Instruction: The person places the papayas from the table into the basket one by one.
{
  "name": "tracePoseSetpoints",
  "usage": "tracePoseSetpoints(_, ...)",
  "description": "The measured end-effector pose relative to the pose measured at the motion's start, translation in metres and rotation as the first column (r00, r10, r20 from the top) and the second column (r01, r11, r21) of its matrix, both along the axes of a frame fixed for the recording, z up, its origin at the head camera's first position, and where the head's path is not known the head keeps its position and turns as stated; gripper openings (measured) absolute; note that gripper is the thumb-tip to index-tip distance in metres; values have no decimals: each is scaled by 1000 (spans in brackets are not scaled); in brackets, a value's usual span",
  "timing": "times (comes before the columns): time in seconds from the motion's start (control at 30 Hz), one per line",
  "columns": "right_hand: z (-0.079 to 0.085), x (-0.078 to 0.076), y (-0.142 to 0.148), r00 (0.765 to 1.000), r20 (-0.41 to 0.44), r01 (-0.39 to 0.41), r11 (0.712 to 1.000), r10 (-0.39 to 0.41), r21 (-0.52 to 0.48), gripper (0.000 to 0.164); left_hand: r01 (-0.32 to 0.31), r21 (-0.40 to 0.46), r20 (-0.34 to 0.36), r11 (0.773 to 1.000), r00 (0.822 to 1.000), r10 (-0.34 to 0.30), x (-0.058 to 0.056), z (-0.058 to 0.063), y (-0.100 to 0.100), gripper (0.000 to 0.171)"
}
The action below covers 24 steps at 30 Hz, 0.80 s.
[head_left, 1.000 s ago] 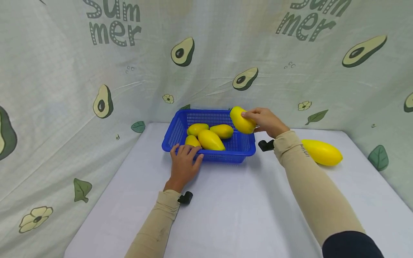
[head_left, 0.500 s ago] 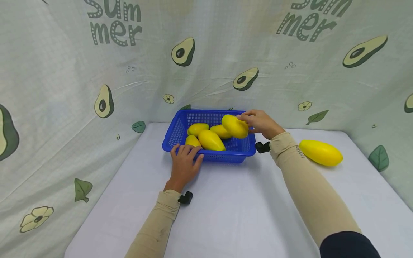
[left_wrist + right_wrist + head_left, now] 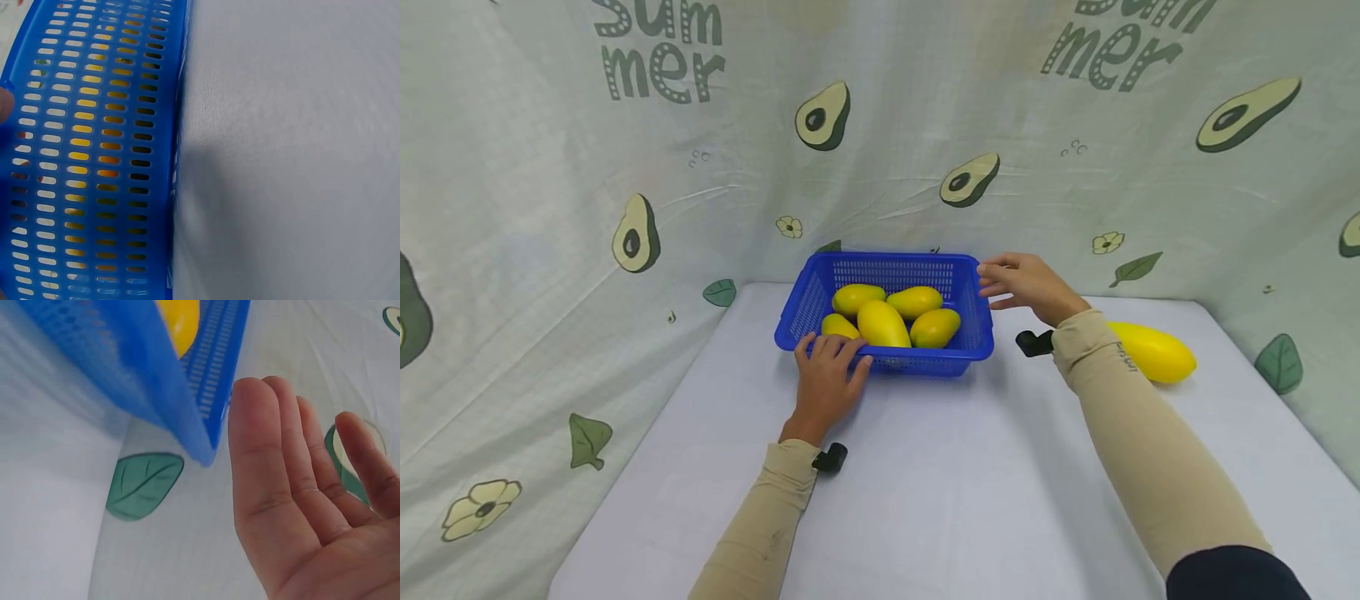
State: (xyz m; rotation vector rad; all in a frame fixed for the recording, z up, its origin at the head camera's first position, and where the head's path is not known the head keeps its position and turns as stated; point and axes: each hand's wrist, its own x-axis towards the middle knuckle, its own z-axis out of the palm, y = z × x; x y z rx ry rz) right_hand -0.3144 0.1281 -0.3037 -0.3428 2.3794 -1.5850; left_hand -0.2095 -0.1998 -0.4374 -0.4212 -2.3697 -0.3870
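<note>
Nearest the person, the left hand [image 3: 827, 385] rests on the near rim of the blue basket [image 3: 968, 357], its fingers [image 3: 847, 354] curled over the edge and gripping it, which steadies the basket on the white surface [image 3: 940, 475].

In the basket lie five yellow mangoes [image 3: 882, 323], smooth and glossy, packed side by side and touching; through the slotted wall [image 3: 94, 156] in the left wrist view their yellow shows in patches.

At the basket's far right corner, the right hand [image 3: 1028, 285] hovers empty, its fingers [image 3: 275, 462] straight and released, just beside the rim but apart from it.

Judging by this, a placing step is just finished. One more mango [image 3: 1152, 352] lies on the surface to the right, partly behind the right sleeve; the next move would call for that hand to swing right, close round it and carry it over.
</note>
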Motion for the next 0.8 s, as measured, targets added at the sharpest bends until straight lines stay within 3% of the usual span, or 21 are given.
tracePoseSetpoints(0.8, -9, 5, 92, 997, -26, 81, 994, -79, 75, 77, 23, 18, -12, 1000, 1000, -22, -3, -3, 1, 30)
